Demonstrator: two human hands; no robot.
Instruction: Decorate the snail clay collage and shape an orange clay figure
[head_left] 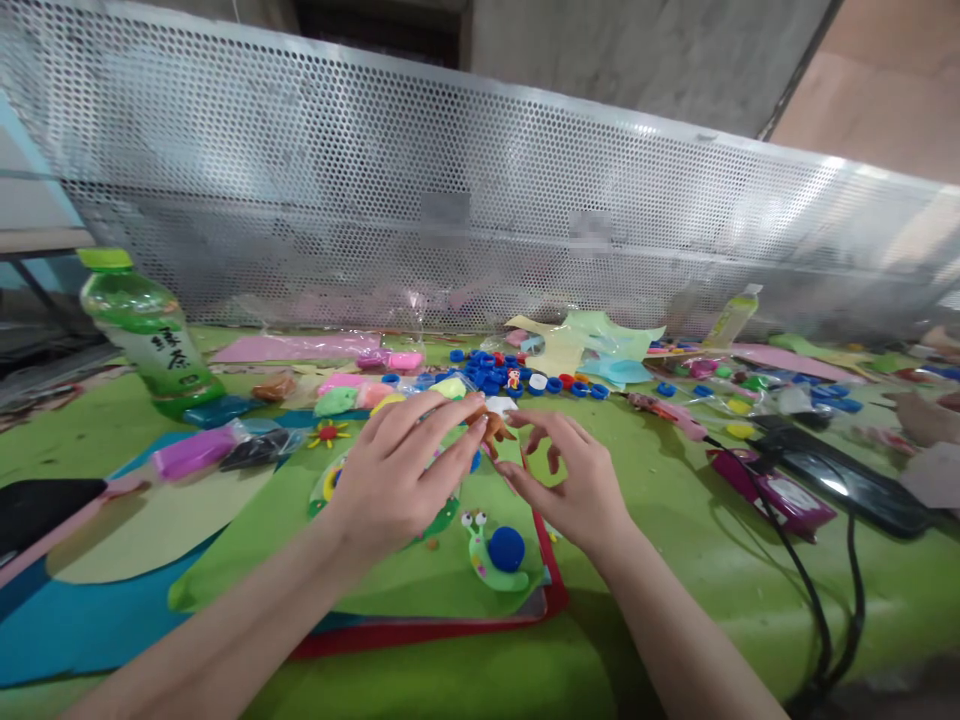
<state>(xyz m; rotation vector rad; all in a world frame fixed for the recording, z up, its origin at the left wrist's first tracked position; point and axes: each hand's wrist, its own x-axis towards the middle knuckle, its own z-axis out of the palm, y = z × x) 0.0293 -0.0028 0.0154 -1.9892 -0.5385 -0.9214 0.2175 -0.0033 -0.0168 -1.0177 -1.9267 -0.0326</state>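
My left hand (401, 470) and my right hand (574, 480) meet over a green sheet (315, 560) on the table. Between their fingertips is a small brown clay piece (496, 428); the left fingers pinch it from the left. The right hand's thumb and forefinger close toward it from the right, the other fingers spread. Just in front of the hands lies a clay snail (496, 558) with a green body, a blue shell and two eyes. A round clay picture (330, 485) lies partly hidden under my left hand.
A green tea bottle (146, 335) stands at the far left. Bags of coloured clay (217, 445), several blue bottle caps (499, 372) and paper scraps lie behind. A phone and black cables (840, 560) lie right. A perforated metal screen (480, 210) closes the back. Another person's hand (926, 415) is at the far right.
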